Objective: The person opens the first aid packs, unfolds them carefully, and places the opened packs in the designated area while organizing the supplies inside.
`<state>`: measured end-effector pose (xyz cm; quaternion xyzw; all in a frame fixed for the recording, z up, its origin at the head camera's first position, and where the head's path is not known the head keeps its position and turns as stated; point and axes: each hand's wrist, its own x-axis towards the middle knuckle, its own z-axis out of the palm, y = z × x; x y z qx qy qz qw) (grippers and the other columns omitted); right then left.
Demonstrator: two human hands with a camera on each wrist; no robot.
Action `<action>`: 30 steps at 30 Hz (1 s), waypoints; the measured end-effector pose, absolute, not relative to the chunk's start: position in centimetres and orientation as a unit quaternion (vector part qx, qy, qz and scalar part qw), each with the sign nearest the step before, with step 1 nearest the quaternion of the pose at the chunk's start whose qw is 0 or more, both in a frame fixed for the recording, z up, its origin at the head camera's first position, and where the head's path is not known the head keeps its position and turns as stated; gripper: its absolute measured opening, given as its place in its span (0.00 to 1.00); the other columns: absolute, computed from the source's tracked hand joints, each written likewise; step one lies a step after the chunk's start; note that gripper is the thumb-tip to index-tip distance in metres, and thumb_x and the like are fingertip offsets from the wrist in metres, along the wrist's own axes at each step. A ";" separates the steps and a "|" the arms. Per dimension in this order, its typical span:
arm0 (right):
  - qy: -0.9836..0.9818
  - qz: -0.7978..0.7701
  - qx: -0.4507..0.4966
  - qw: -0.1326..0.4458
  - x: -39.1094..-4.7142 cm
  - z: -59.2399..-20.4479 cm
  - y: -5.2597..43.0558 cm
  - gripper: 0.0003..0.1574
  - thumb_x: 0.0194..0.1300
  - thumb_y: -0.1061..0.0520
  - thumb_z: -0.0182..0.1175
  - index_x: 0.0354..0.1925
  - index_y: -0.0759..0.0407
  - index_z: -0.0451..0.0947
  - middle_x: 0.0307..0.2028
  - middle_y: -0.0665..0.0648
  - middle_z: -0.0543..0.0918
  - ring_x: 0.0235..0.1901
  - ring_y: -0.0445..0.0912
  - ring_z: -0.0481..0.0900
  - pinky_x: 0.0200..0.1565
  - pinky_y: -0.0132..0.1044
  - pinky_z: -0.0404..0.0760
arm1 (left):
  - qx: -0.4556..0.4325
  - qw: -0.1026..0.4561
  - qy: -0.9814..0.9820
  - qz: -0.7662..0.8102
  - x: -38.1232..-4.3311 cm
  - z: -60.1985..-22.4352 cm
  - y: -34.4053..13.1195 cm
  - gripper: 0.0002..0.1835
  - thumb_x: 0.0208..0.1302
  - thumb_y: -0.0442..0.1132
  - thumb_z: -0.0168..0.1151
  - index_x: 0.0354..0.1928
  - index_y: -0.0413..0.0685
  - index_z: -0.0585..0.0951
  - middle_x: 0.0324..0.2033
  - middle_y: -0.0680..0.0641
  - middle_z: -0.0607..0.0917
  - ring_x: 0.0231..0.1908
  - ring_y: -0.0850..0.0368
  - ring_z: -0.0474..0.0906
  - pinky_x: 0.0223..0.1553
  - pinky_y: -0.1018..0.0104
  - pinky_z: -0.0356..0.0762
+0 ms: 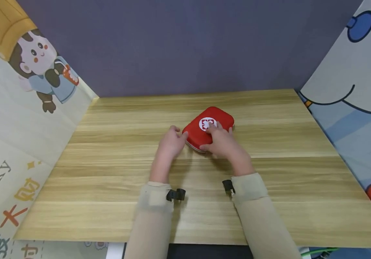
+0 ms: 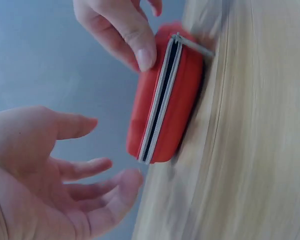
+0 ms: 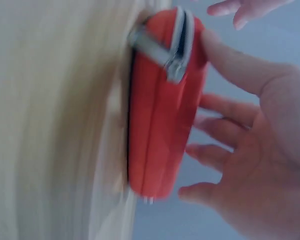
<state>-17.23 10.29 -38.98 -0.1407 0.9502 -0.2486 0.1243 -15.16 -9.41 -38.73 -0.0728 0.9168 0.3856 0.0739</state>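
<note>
A red zip case (image 1: pixel 196 132) with a white round emblem, a first-aid kit by its look, lies at an angle on the wooden table. The silver zipper (image 2: pixel 160 102) is parted along the side facing my left hand, leaving a narrow dark gap. Its slider and pull (image 3: pixel 174 69) sit near one corner. My right hand (image 1: pixel 223 144) rests on the lid with fingers spread, the thumb near the front edge. Just left of the case is my left hand (image 1: pixel 171 143), its fingers loosely bent; the left wrist view shows them apart from it.
The wooden table (image 1: pixel 107 172) runs back to a plain purple-grey wall (image 1: pixel 185 46). Printed cartoon panels stand at the left (image 1: pixel 39 133) and right (image 1: pixel 344 118). A small black device (image 1: pixel 175 194) is strapped at the left wrist and another (image 1: pixel 228 187) at the right.
</note>
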 end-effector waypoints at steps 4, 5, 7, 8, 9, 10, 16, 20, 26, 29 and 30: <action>0.952 -0.222 -0.169 0.127 -17.5 -38.6 10.9 0.39 0.72 0.57 0.63 0.77 0.63 0.68 0.84 0.67 0.55 0.85 0.66 0.44 0.79 0.77 0.44 | -0.068 0.054 0.901 0.425 -16.0 -39.2 -8.9 0.30 0.79 0.49 0.58 0.74 0.39 0.71 0.63 0.34 0.83 0.63 0.39 0.81 0.67 0.47 0.79; 0.953 -0.218 -0.170 0.126 -17.5 -38.6 10.9 0.40 0.72 0.57 0.62 0.78 0.63 0.67 0.84 0.67 0.55 0.85 0.67 0.45 0.79 0.78 0.46 | -0.065 0.057 0.896 0.435 -16.1 -39.4 -8.7 0.30 0.79 0.49 0.59 0.74 0.38 0.71 0.64 0.34 0.83 0.63 0.40 0.82 0.66 0.49 0.80; 0.955 -0.214 -0.167 0.123 -17.5 -38.5 10.9 0.42 0.72 0.55 0.62 0.79 0.64 0.64 0.84 0.68 0.55 0.85 0.67 0.47 0.78 0.77 0.50 | -0.057 0.075 0.879 0.467 -16.3 -39.7 -8.3 0.30 0.79 0.47 0.59 0.75 0.37 0.71 0.61 0.34 0.85 0.56 0.42 0.86 0.58 0.53 0.85; 0.956 -0.210 -0.164 0.122 -17.5 -38.5 10.8 0.45 0.72 0.52 0.64 0.80 0.64 0.63 0.84 0.68 0.55 0.85 0.67 0.47 0.78 0.76 0.52 | -0.055 0.087 0.867 0.488 -16.3 -39.8 -8.2 0.30 0.79 0.45 0.59 0.75 0.36 0.70 0.58 0.34 0.86 0.51 0.44 0.87 0.53 0.56 0.86; 0.958 -0.206 -0.161 0.120 -17.5 -38.5 10.8 0.47 0.72 0.48 0.65 0.80 0.64 0.62 0.84 0.68 0.55 0.84 0.67 0.47 0.78 0.75 0.55 | -0.053 0.099 0.852 0.511 -16.3 -39.9 -8.0 0.31 0.79 0.44 0.58 0.76 0.35 0.69 0.54 0.35 0.87 0.45 0.46 0.87 0.47 0.59 0.87; 0.959 -0.204 -0.156 0.120 -17.4 -38.5 10.7 0.50 0.71 0.45 0.66 0.80 0.64 0.61 0.84 0.69 0.54 0.84 0.68 0.47 0.77 0.75 0.57 | -0.051 0.112 0.837 0.533 -16.3 -40.0 -7.9 0.31 0.80 0.42 0.58 0.76 0.33 0.68 0.50 0.35 0.87 0.39 0.48 0.86 0.42 0.62 0.86; 0.967 -0.186 -0.132 0.116 -17.4 -38.7 10.4 0.55 0.68 0.38 0.68 0.80 0.62 0.61 0.83 0.68 0.55 0.83 0.69 0.46 0.72 0.82 0.58 | -0.037 0.166 0.800 0.575 -16.2 -40.1 -7.1 0.25 0.81 0.40 0.56 0.69 0.29 0.73 0.34 0.42 0.84 0.26 0.56 0.78 0.31 0.68 0.81; 0.972 -0.169 -0.124 0.104 -17.4 -38.8 10.2 0.52 0.67 0.39 0.70 0.79 0.60 0.64 0.81 0.66 0.61 0.81 0.66 0.53 0.71 0.81 0.63 | -0.033 0.174 0.807 0.564 -16.3 -40.1 -6.9 0.22 0.81 0.40 0.56 0.66 0.30 0.75 0.33 0.42 0.83 0.25 0.56 0.78 0.31 0.68 0.82; 0.970 -0.181 -0.131 0.102 -17.5 -38.5 10.4 0.46 0.64 0.49 0.70 0.75 0.61 0.69 0.78 0.64 0.68 0.80 0.64 0.59 0.72 0.83 0.56 | -0.058 0.153 0.809 0.565 -16.6 -40.5 -7.3 0.27 0.82 0.42 0.55 0.73 0.32 0.69 0.41 0.38 0.83 0.25 0.56 0.77 0.33 0.65 0.82; 0.965 -0.191 -0.139 0.115 -17.6 -38.4 10.8 0.43 0.64 0.55 0.69 0.74 0.60 0.70 0.79 0.64 0.66 0.82 0.63 0.56 0.74 0.85 0.47 | -0.087 0.107 0.834 0.535 -16.6 -40.5 -7.8 0.35 0.80 0.45 0.57 0.79 0.36 0.59 0.48 0.36 0.83 0.32 0.49 0.82 0.47 0.58 0.83; 0.964 -0.194 -0.139 0.121 -17.7 -38.4 11.0 0.42 0.63 0.56 0.68 0.74 0.60 0.70 0.80 0.65 0.64 0.82 0.64 0.54 0.74 0.84 0.46 | -0.095 0.091 0.843 0.522 -16.7 -40.5 -7.9 0.38 0.79 0.46 0.58 0.81 0.37 0.56 0.51 0.35 0.81 0.37 0.46 0.83 0.53 0.54 0.82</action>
